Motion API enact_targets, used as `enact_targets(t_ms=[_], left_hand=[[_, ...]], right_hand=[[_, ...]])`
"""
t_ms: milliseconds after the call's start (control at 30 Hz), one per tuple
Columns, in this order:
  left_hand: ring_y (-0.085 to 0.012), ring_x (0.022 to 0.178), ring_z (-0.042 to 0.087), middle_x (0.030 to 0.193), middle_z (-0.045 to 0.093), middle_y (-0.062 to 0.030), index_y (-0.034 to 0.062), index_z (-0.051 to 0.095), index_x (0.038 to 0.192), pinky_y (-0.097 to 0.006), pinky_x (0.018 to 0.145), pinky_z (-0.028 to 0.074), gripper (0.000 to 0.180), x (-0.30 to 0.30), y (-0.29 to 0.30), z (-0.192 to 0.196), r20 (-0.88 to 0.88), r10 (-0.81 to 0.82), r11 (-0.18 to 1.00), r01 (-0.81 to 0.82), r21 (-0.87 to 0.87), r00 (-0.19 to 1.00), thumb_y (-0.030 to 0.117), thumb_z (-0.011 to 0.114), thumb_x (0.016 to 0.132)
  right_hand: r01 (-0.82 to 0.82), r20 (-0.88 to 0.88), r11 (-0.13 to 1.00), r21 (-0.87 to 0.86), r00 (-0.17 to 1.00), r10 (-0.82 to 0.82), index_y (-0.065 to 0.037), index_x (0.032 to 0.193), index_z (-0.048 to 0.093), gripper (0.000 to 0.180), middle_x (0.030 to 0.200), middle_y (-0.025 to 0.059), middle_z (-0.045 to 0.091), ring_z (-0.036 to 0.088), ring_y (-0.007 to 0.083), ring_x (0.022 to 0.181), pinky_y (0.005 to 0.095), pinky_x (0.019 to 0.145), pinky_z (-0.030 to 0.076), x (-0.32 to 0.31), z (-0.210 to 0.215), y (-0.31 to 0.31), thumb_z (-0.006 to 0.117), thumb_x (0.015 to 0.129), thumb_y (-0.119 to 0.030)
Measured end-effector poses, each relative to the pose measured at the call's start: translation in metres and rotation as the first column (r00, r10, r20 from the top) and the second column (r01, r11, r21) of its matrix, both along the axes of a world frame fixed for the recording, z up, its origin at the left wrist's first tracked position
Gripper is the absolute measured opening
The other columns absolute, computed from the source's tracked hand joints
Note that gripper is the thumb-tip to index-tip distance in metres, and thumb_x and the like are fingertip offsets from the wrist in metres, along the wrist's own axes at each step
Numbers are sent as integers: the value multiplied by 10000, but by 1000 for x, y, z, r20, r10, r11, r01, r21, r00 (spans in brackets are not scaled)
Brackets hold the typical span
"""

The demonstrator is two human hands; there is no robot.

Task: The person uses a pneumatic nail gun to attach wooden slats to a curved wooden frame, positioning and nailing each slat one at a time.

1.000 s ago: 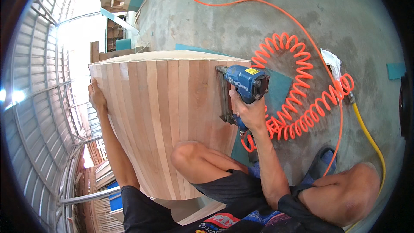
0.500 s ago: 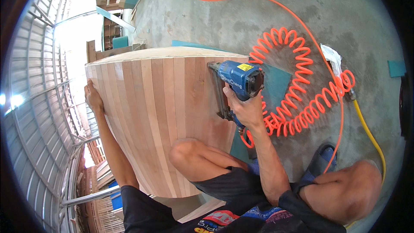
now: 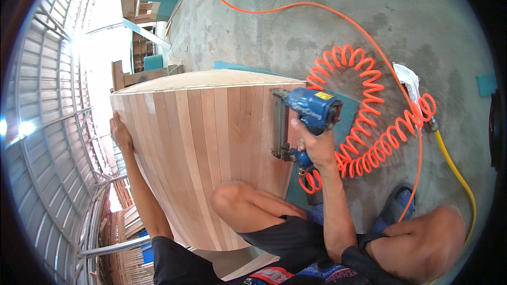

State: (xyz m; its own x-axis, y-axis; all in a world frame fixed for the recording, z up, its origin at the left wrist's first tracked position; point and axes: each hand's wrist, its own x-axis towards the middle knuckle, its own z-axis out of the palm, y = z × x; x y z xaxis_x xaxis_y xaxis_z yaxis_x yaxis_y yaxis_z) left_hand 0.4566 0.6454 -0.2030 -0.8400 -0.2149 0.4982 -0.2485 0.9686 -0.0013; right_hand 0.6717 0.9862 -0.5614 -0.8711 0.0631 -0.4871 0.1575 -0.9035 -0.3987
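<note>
A blue pneumatic nail gun (image 3: 312, 106) is in my right hand (image 3: 317, 145), the fingers wrapped round its grip. Its nose lies at the strip-built wooden panel (image 3: 211, 142), close to the top right corner. This curved panel of light and reddish-brown slats stands in front of me, with a pale plywood piece (image 3: 211, 78) along its upper edge. At the panel's left edge my left hand (image 3: 122, 134) grips the side, its fingers partly hidden behind the rim. My bent knee (image 3: 232, 203) is against or just in front of the panel's lower part.
An orange coiled air hose (image 3: 369, 87) runs from the nail gun across the concrete floor (image 3: 253, 37) and meets a yellow hose (image 3: 454, 169) at the right. Teal sheet (image 3: 343, 113) lies under the panel. Wooden furniture parts (image 3: 153, 0) stand at the far left.
The nail gun in my right hand has moved right along the panel's top, closer to its right edge. My left hand keeps its place on the left edge. The view has shifted slightly.
</note>
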Motion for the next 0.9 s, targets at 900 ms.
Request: enact_targets(t_ms=[900], left_hand=[[-224,820,599,920,660,-136,3,626,1011,-368,782,481,546,-8,-18,9,14,-94,991,92,92,995,513,429,1024]], right_hand=[[-62,82,992,-111,994,71,-87,885,581,222,580,-39,500,476,73,447,256,434,413,0,-7,-4,773,885,-199]])
